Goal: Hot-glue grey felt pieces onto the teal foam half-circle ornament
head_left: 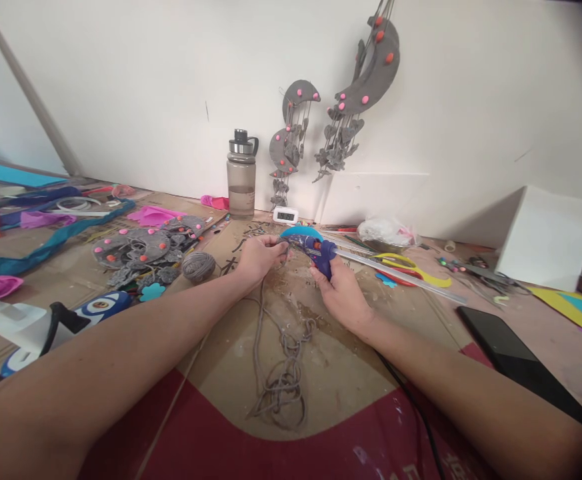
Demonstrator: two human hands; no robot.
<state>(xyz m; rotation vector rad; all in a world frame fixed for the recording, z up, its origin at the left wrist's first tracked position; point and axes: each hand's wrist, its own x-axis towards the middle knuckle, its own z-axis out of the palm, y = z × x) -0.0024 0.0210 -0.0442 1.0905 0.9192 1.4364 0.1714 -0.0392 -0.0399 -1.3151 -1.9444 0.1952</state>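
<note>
My right hand (pixel 343 293) is wrapped round the handle of a blue hot glue gun (pixel 323 257), whose nozzle points left. A long clear glue stick (pixel 401 272) sticks out of its back. Close to the nozzle, the fingers of my left hand (pixel 263 257) are pinched together at grey yarn (pixel 258 333), which trails down from them into a loose tangle. A bright blue curved piece (pixel 301 232) shows behind the gun and beside my left fingertips; its lower part is hidden, and I cannot tell whether my fingers touch it.
A grey yarn ball (pixel 199 266) and grey crescents with pink dots (pixel 133 249) lie left. Behind stand a water bottle (pixel 241 183) and a small clock (pixel 285 215). Yellow scissors (pixel 411 267) and a phone (pixel 515 360) lie right. The gun's black cord (pixel 421 407) passes under my right forearm.
</note>
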